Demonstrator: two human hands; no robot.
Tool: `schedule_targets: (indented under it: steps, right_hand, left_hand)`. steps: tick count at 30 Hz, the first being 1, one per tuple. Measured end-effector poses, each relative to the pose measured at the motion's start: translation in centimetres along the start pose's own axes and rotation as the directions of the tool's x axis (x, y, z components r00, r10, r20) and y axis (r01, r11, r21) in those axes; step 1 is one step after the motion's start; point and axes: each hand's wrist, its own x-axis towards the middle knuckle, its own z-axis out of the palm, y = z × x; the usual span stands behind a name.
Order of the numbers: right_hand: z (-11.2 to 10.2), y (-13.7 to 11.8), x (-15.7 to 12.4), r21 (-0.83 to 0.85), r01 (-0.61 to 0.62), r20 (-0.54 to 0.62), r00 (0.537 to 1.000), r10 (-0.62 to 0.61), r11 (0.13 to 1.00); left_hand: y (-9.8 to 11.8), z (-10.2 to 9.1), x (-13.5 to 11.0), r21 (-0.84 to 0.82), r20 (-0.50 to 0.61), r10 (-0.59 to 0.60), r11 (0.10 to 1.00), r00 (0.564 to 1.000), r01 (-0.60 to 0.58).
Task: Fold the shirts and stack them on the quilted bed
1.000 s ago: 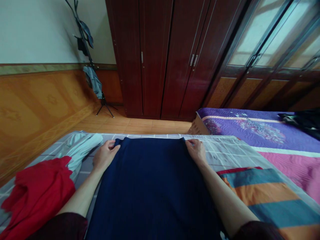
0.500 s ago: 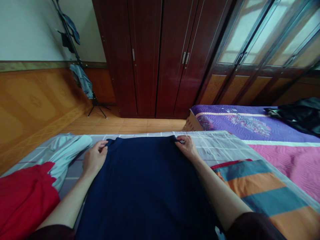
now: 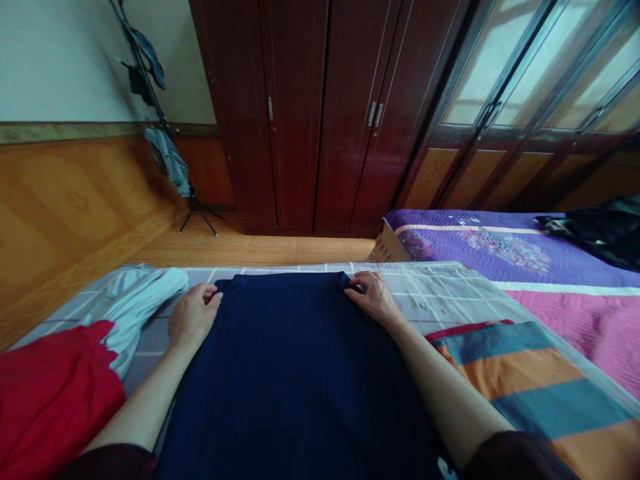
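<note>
A navy blue garment (image 3: 295,373) lies spread in front of me on a grey checked bed cover (image 3: 415,293); its near end runs out of the picture, so its exact kind is unclear. My left hand (image 3: 194,317) pinches its far left corner between thumb and fingers. At the far right corner, my right hand (image 3: 373,297) has the edge pinched in the same way. Left of my left forearm are a red cloth (image 3: 55,393) and a pale blue-white garment (image 3: 145,307). To the right of my right forearm lies a folded garment with teal and orange stripes (image 3: 535,380).
Beyond the bed stands a dark red wardrobe (image 3: 295,133). A second surface with a purple and pink quilt (image 3: 465,243) adjoins at the right, bearing a black item (image 3: 600,230). A coat stand (image 3: 155,100) with hung clothes is at the back left.
Both hands have come slightly nearer to me at the far edge, the fingers bunching the corners a little. The whole view has shifted slightly.
</note>
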Motion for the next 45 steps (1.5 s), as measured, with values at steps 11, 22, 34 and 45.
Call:
schedule_targets:
  steps: [11, 22, 34, 45]
  right_hand:
    - [0.0, 0.9, 0.5, -0.004, -0.225, -0.122, 0.967, 0.223, 0.974]
    - [-0.1, 0.9, 0.7, -0.034, -0.289, -0.147, 0.948, 0.281, 0.957]
    - [-0.5, 1.3, 0.9, -0.034, -0.409, -0.157, 0.903, 0.400, 0.912]
    - [-0.8, -0.5, 0.8, -0.174, -0.258, -0.198, 0.955, 0.222, 0.950]
  left_hand:
    - [-1.5, 0.4, 1.2, -0.099, -0.102, -0.176, 0.981, 0.979, 0.166]
    - [0.0, -0.2, 0.4, -0.081, -0.023, -0.119, 0.990, 0.993, 0.117]
    - [-0.6, -0.2, 0.7, -0.120, -0.093, -0.180, 0.978, 0.979, 0.168]
    - [2.4, -1.6, -0.8, -0.077, -0.249, 0.199, 0.971, 0.948, -0.224]
